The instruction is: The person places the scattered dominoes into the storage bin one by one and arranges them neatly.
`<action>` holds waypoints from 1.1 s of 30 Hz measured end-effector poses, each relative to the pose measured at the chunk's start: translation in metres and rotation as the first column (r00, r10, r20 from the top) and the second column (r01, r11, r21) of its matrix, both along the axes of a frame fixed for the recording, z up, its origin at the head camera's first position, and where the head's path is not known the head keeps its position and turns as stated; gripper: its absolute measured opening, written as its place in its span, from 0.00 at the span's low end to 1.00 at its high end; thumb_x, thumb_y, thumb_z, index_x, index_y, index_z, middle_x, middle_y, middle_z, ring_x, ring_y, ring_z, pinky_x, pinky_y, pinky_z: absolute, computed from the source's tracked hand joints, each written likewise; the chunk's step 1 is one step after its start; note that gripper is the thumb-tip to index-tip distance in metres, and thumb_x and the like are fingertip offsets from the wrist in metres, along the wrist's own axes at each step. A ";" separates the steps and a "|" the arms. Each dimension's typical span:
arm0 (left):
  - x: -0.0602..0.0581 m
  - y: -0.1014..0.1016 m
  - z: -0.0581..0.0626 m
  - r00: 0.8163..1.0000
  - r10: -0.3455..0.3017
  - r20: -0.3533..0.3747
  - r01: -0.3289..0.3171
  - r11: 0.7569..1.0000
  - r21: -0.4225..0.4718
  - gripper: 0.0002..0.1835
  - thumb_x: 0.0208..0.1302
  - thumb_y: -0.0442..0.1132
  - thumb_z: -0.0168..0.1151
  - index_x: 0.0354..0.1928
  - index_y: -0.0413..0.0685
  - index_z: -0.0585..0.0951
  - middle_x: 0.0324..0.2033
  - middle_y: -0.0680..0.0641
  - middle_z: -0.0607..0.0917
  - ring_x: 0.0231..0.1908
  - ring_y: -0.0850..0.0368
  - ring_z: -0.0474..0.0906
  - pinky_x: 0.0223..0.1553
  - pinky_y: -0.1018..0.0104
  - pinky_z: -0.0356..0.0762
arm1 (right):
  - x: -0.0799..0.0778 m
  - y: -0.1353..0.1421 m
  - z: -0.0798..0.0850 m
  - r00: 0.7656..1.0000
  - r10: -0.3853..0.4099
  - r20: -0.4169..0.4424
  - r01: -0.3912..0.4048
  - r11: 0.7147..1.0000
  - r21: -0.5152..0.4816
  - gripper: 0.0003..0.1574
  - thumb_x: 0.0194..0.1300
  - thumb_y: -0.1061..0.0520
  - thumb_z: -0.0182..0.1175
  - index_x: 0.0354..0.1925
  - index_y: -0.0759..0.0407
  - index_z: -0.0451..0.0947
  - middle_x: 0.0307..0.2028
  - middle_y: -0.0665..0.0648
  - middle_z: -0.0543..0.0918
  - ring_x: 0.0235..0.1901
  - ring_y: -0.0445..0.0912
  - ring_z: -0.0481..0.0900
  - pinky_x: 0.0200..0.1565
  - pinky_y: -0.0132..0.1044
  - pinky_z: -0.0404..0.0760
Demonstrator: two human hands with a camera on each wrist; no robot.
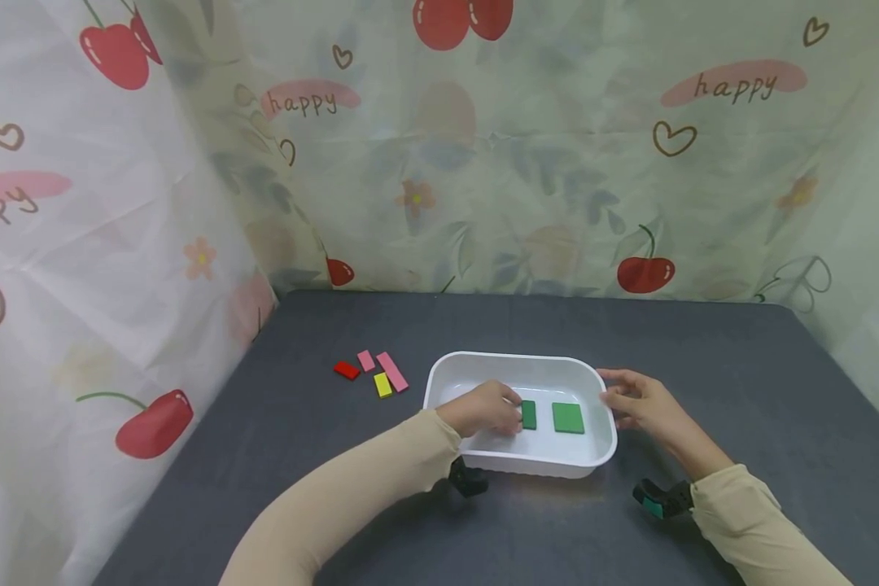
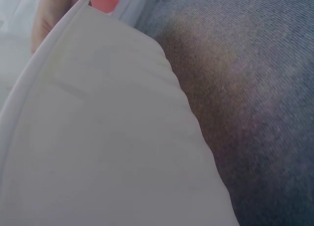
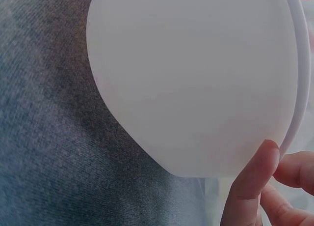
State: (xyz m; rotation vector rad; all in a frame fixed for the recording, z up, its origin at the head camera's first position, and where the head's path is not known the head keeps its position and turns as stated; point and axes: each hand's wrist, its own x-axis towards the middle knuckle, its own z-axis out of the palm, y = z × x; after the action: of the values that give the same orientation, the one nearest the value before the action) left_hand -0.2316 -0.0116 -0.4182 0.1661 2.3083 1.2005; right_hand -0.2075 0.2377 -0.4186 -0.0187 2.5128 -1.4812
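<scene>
My left hand [image 1: 487, 408] reaches over the near rim into a white plastic tray [image 1: 527, 461]. Its curled fingertips are at the left edge of a dark green rectangular tile [image 1: 530, 414] and appear to pinch it. Right of that tile, a larger light green square tile [image 1: 568, 417] lies flat on the tray floor. My right hand [image 1: 648, 407] holds the tray's right end by the rim. In the right wrist view, fingers [image 3: 252, 184] press the outer wall near the rim. The left wrist view mostly shows the tray's outer side [image 2: 117, 123], with the left fingers largely hidden behind its rim.
Left of the tray on the dark table [image 1: 322, 325] lie a red piece [image 1: 347, 370], a short pink piece [image 1: 366, 360], a longer pink strip [image 1: 392, 372] and a yellow piece [image 1: 382, 385]. A patterned curtain [image 1: 483, 203] hangs behind the table and along its sides.
</scene>
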 end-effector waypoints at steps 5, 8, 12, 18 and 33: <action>0.000 0.004 0.000 1.000 -0.006 0.002 0.005 1.000 0.013 0.24 0.55 0.26 0.65 0.57 0.34 0.78 0.38 0.45 0.82 0.27 0.61 0.74 0.30 0.75 0.71 | 0.000 0.000 0.000 1.000 0.001 -0.005 -0.001 1.000 -0.005 0.36 0.69 0.54 0.58 0.68 0.66 0.61 0.49 0.66 0.77 0.43 0.48 0.77 0.41 0.43 0.83; 0.000 0.006 0.001 1.000 -0.018 0.002 0.018 1.000 0.015 0.25 0.55 0.27 0.65 0.57 0.35 0.77 0.37 0.46 0.82 0.27 0.61 0.73 0.30 0.75 0.70 | 0.001 0.000 0.000 1.000 0.001 -0.004 -0.001 1.000 -0.011 0.35 0.69 0.54 0.58 0.68 0.66 0.61 0.48 0.66 0.77 0.43 0.48 0.77 0.41 0.42 0.83; 0.001 0.009 0.000 1.000 -0.031 0.005 0.031 0.999 0.032 0.25 0.56 0.27 0.65 0.58 0.34 0.76 0.33 0.46 0.82 0.24 0.61 0.72 0.28 0.75 0.69 | 0.001 0.001 0.000 1.000 0.004 -0.008 -0.004 1.000 -0.021 0.35 0.69 0.54 0.58 0.68 0.67 0.61 0.48 0.65 0.76 0.42 0.48 0.77 0.41 0.42 0.83; 0.002 0.014 -0.001 1.000 -0.013 0.027 0.010 0.996 0.083 0.25 0.55 0.25 0.65 0.58 0.32 0.76 0.31 0.46 0.82 0.23 0.62 0.71 0.26 0.75 0.68 | 0.001 0.000 0.001 1.000 0.008 -0.024 -0.009 1.000 -0.021 0.35 0.69 0.55 0.58 0.68 0.67 0.61 0.48 0.66 0.77 0.41 0.47 0.78 0.41 0.43 0.83; 0.000 0.019 -0.006 0.998 -0.023 0.058 0.016 0.993 0.118 0.31 0.50 0.19 0.60 0.61 0.32 0.73 0.35 0.44 0.86 0.28 0.62 0.79 0.27 0.76 0.70 | 0.003 -0.001 0.001 1.000 0.007 -0.024 -0.007 1.000 0.004 0.36 0.69 0.54 0.58 0.69 0.67 0.61 0.48 0.66 0.77 0.42 0.47 0.79 0.42 0.45 0.83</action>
State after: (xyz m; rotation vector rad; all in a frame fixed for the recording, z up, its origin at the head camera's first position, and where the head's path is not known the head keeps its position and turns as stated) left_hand -0.2312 0.0076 -0.4246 0.1920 2.1816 1.3141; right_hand -0.2048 0.2370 -0.4174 -0.0442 2.5319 -1.4819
